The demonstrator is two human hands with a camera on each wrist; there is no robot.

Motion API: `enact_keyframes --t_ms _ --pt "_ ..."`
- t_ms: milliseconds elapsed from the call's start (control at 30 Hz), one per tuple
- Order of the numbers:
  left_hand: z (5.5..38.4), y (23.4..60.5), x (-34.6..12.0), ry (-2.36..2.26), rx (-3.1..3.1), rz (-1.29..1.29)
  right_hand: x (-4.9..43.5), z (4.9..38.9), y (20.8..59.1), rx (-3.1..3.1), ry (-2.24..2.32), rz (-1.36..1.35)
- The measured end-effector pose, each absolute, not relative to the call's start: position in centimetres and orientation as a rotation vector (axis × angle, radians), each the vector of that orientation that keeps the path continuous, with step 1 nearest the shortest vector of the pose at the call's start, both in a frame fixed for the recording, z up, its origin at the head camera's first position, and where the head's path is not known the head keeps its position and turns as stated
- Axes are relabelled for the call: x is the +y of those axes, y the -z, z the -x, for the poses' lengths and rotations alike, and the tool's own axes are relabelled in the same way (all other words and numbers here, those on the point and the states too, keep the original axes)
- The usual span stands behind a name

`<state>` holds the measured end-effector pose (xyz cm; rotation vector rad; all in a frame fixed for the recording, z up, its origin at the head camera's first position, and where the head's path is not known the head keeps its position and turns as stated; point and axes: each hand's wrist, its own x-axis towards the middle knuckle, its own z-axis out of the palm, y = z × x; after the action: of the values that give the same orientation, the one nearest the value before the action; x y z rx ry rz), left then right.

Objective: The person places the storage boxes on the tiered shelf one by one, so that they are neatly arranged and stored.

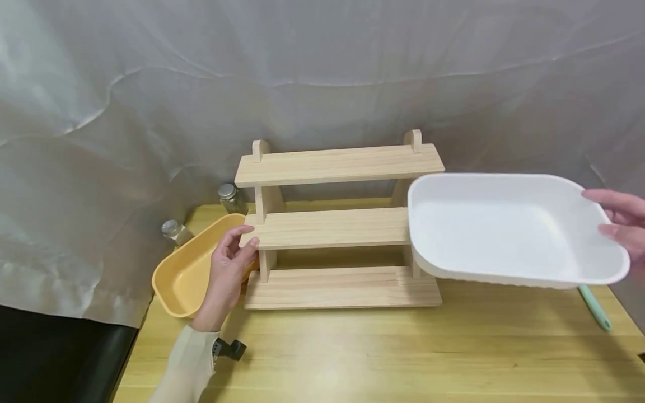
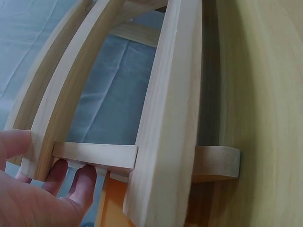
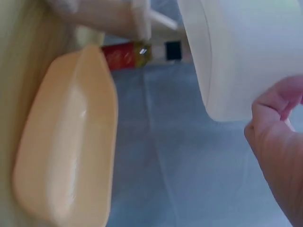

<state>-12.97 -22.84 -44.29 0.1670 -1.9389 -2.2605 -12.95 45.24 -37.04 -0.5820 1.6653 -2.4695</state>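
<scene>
A three-tier wooden shelf rack stands on the table. At the left end of its middle tier, my left hand grips the board; the left wrist view shows the fingers curled beside the upright. My right hand, partly out of frame, pinches the right rim of a white plastic basin. The basin is held up above the table, its inside tilted toward the head camera, and overlaps the rack's right end. In the right wrist view, the basin's outer wall rises beside the hand.
A yellow basin lies left of the rack, with two lidded glass jars near it. A green handle shows at right. The right wrist view holds a peach basin and a red-labelled bottle. Grey curtain hangs behind.
</scene>
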Motion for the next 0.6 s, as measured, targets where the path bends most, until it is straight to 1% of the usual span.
enact_keyframes --t_ms 167,300,400,600 --pt "13.0 44.2 -22.9 2.269 -1.953 -0.166 41.4 13.8 33.8 1.823 2.489 0.35" --pt "13.2 44.3 -22.8 2.272 -1.954 -0.16 38.0 14.7 31.4 1.738 2.563 0.235" --pt "13.3 44.4 -22.7 2.268 -1.945 -0.167 35.6 15.7 30.1 1.748 2.562 0.205" --pt "13.6 44.4 -22.6 2.257 -1.936 -0.164 31.8 18.5 28.2 1.67 2.585 0.244"
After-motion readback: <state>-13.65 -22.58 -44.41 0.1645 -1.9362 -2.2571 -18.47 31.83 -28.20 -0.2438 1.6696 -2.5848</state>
